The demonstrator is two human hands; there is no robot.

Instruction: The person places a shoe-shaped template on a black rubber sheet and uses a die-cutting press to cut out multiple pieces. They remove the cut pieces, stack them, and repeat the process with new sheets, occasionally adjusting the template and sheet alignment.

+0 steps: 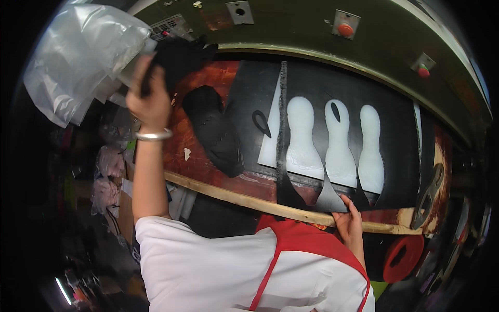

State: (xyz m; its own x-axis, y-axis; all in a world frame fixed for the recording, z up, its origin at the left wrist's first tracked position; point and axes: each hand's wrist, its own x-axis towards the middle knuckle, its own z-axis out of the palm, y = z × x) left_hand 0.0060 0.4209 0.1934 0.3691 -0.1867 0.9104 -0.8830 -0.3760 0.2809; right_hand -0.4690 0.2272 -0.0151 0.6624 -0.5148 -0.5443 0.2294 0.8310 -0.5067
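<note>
My left hand (150, 101), blurred by motion and wearing a silver bangle, is raised at the left. Its fingers are closed on a thin black piece (148, 80), beside a dark heap (179, 60). Low at the right, my right hand (349, 221) pinches the front edge of a black sheet (397, 151). Sole-shaped openings in that sheet show a white surface (300, 132) beneath. One opening has a small black oval (335, 112) in it. Left of the sheet's frayed edge lies a black oval ring (261, 123). A stack of black sole-shaped pieces (213, 130) rests on the reddish-brown table (179, 151).
A green machine beam (291, 26) crosses the back, with a red push button (345, 29) and another red-tipped button (423, 72). Clear plastic bags (86, 57) bulge at the far left. A wooden rail (234, 199) edges the table, and a dark oblong tool (429, 196) lies at right.
</note>
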